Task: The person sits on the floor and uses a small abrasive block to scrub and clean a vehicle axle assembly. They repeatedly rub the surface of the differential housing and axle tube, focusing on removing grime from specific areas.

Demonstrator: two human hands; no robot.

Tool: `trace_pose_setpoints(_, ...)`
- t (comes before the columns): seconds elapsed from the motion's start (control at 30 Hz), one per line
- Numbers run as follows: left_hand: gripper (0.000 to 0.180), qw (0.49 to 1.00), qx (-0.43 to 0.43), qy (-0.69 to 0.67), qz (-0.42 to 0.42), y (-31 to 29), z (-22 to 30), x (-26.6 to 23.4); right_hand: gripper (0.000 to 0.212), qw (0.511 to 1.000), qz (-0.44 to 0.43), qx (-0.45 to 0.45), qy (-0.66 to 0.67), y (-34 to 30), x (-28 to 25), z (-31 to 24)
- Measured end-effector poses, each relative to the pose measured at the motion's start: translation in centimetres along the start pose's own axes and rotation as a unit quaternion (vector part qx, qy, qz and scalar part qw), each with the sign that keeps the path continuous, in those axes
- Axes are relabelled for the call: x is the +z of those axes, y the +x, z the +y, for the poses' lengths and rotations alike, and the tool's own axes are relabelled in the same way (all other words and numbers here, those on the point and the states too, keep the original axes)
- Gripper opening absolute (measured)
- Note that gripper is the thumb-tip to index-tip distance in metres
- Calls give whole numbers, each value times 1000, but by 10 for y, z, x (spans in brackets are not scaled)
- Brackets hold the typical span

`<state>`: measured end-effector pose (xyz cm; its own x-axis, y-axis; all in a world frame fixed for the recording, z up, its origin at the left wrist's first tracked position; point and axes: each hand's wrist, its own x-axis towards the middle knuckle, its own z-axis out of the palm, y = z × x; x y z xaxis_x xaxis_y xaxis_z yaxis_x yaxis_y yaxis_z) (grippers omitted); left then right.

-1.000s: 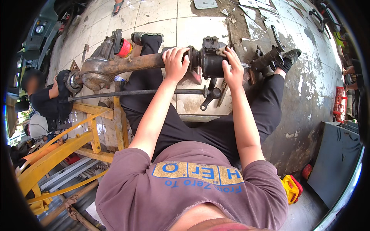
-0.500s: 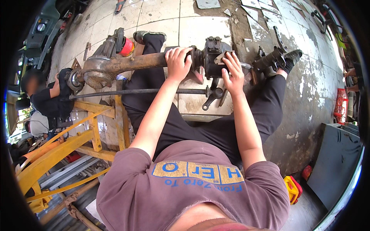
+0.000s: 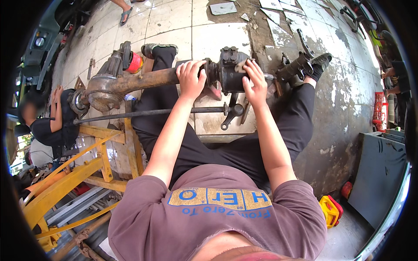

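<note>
A rusty axle housing [image 3: 148, 80] lies across in front of me, with a bulky rounded casing [image 3: 102, 92] on its left. My left hand [image 3: 191, 80] is closed over the tube near its right end. On the right end sits a black cylindrical hub [image 3: 231, 78] with a bolted block [image 3: 230, 55] on top. Against the hub my right hand [image 3: 255, 85] presses a small tan flat piece [image 3: 240, 66] under its fingers; the piece is blurred, so its kind is unclear. Nearer to me runs a long dark rod [image 3: 152, 112] ending in a lever arm [image 3: 233, 116].
My legs spread around the axle. Dark metal parts [image 3: 294, 69] stand by my right foot. At left are a yellow frame [image 3: 65, 189] and a seated person [image 3: 54, 115]. A grey cabinet [image 3: 376, 174] and a yellow-red container [image 3: 331, 212] stand right. Another person's foot [image 3: 126, 15] shows far off.
The whole view has shifted slightly, so the axle appears farther left. The tan piece under my right fingers has turned and blurred. The seated person's arms have moved, and the far foot shows more.
</note>
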<state>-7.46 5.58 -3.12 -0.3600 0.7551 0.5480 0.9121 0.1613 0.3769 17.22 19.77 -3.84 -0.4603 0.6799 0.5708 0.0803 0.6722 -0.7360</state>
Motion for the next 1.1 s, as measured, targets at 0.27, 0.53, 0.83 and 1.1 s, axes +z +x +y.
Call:
trace_pose_setpoints(0.27, 33, 1000, 10, 6, 11, 1, -2, 1, 37, 999, -3, 32, 9, 7, 0, 4)
trace_pose_setpoints(0.53, 33, 1000, 9, 5, 8, 2, -1, 1, 37, 1000, 0, 18, -24, 5, -2, -4)
trace_pose_setpoints(0.83, 33, 1000, 9, -1, 7, 2, 0, -1, 40, 999, 3, 29, -19, 7, -1, -2)
trace_pose_setpoints(1.1, 33, 1000, 4, -5, 7, 2, 2, 0, 42, 998, -8, 63, 7, 6, -4, -3)
